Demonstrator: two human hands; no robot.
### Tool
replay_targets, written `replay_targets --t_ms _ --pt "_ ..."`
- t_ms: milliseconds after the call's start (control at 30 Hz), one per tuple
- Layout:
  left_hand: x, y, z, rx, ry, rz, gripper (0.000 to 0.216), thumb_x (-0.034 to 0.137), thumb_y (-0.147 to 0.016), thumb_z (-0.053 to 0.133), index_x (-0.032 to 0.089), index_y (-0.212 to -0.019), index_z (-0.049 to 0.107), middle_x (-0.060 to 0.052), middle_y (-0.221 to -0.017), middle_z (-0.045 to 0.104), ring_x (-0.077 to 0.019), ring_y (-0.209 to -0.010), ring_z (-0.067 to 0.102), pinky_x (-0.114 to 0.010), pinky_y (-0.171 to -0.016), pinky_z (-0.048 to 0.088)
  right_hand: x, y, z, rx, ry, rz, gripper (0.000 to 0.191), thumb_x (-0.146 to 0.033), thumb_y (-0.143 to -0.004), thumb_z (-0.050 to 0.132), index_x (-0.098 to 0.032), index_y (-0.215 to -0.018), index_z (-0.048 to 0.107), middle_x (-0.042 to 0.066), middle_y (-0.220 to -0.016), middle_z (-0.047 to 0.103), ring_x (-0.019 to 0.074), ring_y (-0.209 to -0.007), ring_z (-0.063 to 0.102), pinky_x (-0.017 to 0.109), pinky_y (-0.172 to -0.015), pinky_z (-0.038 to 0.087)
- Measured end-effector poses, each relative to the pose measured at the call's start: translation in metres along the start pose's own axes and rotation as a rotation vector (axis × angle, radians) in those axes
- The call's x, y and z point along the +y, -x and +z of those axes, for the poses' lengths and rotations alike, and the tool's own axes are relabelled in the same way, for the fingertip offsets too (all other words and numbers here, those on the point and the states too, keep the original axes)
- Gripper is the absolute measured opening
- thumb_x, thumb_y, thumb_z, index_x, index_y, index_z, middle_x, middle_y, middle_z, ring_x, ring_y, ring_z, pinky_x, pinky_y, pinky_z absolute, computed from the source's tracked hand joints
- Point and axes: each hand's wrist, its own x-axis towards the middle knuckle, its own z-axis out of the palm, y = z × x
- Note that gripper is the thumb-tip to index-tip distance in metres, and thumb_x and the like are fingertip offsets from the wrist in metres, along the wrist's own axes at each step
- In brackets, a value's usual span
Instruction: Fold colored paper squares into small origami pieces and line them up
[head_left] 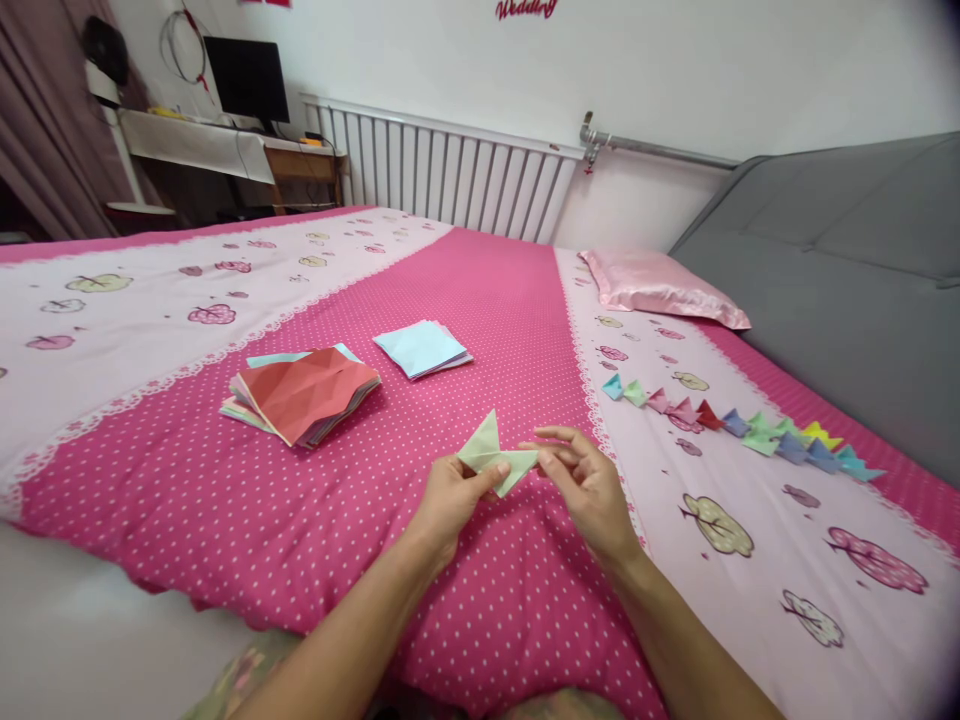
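Note:
A pale green folded paper [486,440], an origami piece with pointed corners, is held above the pink bedspread. My left hand [461,495] grips it from the left, thumb pressed on its front and fingers behind. At its right-hand point, my right hand [589,485] has thumb and fingertips closed on the corner, the other fingers loosely bent. Beyond the hands lie a stack of light blue square paper [421,348] and a larger, uneven pile of creased sheets with a red sheet [311,390] on top.
Several small folded paper figures [739,425] stand in rows on the bed at right. A pink pillow [660,285] rests near the grey headboard [832,240]. Along the wall are a white radiator [450,165] and a desk [202,145] with a monitor [247,82].

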Motion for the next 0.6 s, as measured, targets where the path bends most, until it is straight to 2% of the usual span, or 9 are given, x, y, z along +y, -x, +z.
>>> replay_targets --t_ms 100,200,300,400,600 --pt "-0.001 0.002 0.002 -0.045 -0.012 -0.004 0.023 0.031 -0.060 0.075 0.010 -0.067 0.068 -0.004 -0.061 0.062 -0.0090 -0.053 0.047 -0.021 -0.053 0.034 0.002 0.000 0.001 -0.055 0.056 -0.076 0.022 -0.029 -0.076 0.062 -0.023 -0.098 0.061 0.006 -0.097 0.065 0.0202 -0.092 0.060 0.033 -0.078 0.048" --pt "-0.002 0.003 0.005 -0.137 -0.062 0.007 0.022 0.031 -0.060 0.074 0.010 -0.065 0.068 -0.002 -0.057 0.060 -0.0085 -0.051 0.046 -0.021 -0.053 0.034 0.004 -0.001 0.001 -0.105 0.121 -0.104 0.012 -0.028 -0.074 0.064 -0.022 -0.083 0.068 0.005 -0.088 0.066 0.0199 -0.085 0.061 0.034 -0.076 0.048" --pt "-0.001 0.001 0.003 -0.189 -0.084 0.015 0.024 0.030 -0.057 0.075 0.010 -0.068 0.069 -0.004 -0.061 0.063 -0.0111 -0.055 0.052 -0.023 -0.057 0.038 0.005 -0.002 -0.001 -0.107 0.129 -0.061 0.014 -0.029 -0.073 0.065 -0.021 -0.084 0.070 0.005 -0.084 0.066 0.0199 -0.080 0.061 0.034 -0.072 0.050" --pt "0.002 -0.002 -0.004 -0.149 -0.093 0.028 0.026 0.031 -0.058 0.075 0.011 -0.072 0.068 -0.006 -0.066 0.065 -0.0119 -0.057 0.055 -0.023 -0.057 0.039 0.005 -0.003 -0.004 -0.081 0.124 -0.031 0.020 -0.032 -0.073 0.065 -0.021 -0.088 0.070 0.006 -0.086 0.066 0.0202 -0.080 0.062 0.034 -0.070 0.050" --pt "0.006 -0.006 -0.010 -0.075 -0.132 0.082 0.022 0.032 -0.060 0.073 0.012 -0.064 0.065 -0.002 -0.056 0.060 -0.0078 -0.050 0.048 -0.020 -0.052 0.036 0.005 -0.004 -0.005 -0.012 0.177 -0.050 0.020 -0.033 -0.073 0.065 -0.022 -0.090 0.069 0.005 -0.090 0.065 0.0202 -0.084 0.061 0.034 -0.073 0.049"
